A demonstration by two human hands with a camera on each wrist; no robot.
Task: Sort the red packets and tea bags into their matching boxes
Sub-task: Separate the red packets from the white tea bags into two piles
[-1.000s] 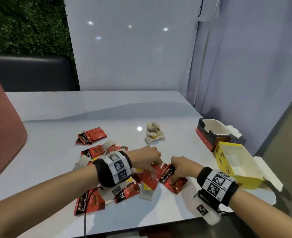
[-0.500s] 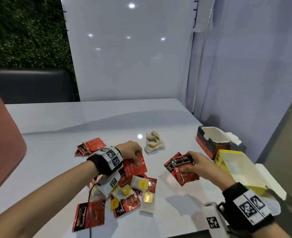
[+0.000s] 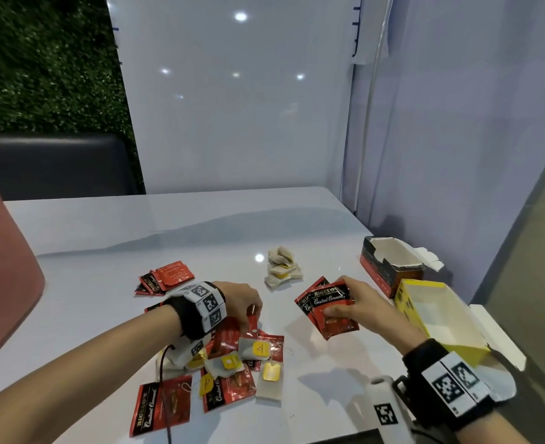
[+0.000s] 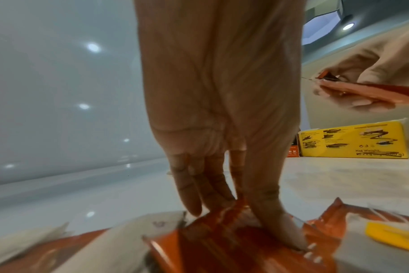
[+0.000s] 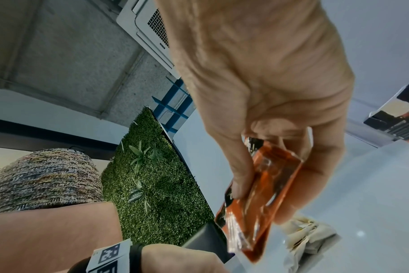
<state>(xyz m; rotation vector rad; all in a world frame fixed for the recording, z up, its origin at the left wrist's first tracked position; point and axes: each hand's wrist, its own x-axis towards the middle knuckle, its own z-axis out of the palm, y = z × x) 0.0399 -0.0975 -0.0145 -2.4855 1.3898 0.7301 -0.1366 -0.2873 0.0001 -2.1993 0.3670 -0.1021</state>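
A mixed heap of red packets (image 3: 229,390) and yellow-tagged tea bags (image 3: 269,378) lies in front of me. My left hand (image 3: 252,310) is down on the heap, thumb and fingers pinching a red packet (image 4: 231,240) that stands on edge. My right hand (image 3: 338,304) is raised between the heap and the boxes, gripping a small stack of red packets (image 3: 330,314) (image 5: 257,199). The open red-and-black box (image 3: 377,277) and the open yellow box (image 3: 409,302) stand at the right edge. A separate pile of tea bags (image 3: 280,269) sits further back.
More red packets (image 3: 167,278) lie behind my left wrist, and one (image 3: 160,408) lies near the front edge. A white partition wall stands behind the table (image 3: 104,251), and a reddish chair back (image 3: 2,277) is at the left.
My right hand has lifted its stack of red packets off the heap and carried it right toward the boxes. My left hand has stayed over the heap and now pinches a single red packet.
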